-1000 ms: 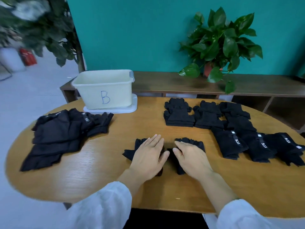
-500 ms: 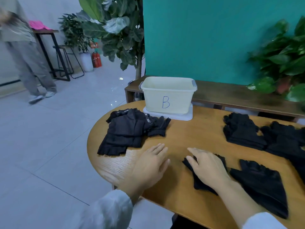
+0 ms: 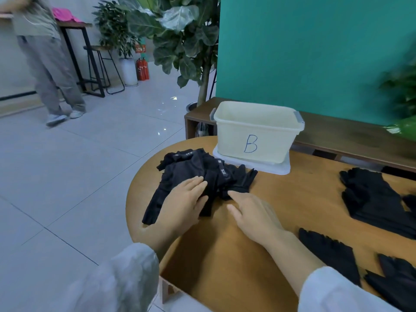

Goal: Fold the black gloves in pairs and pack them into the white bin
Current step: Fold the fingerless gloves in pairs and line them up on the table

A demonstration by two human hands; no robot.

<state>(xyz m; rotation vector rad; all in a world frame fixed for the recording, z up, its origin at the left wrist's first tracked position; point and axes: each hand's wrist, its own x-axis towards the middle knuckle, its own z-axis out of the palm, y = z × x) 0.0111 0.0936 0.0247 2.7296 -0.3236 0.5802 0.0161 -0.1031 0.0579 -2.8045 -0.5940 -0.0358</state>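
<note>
Left hand [image 3: 183, 203] lies flat, fingers extended, on the pile of black gloves [image 3: 198, 176]; right hand [image 3: 252, 212], open and empty, touches the pile's near edge.

A loose pile of gloves [image 3: 198, 174] lies at the table's [image 3: 281, 199] left end, just in front of the bin [image 3: 256, 131] (which stands on a lid [image 3: 270, 168]). Both hands rest at the pile's near edge. More gloves [image 3: 378, 203] lie well apart to the right; a bench [image 3: 349, 136] runs behind the table.
</note>
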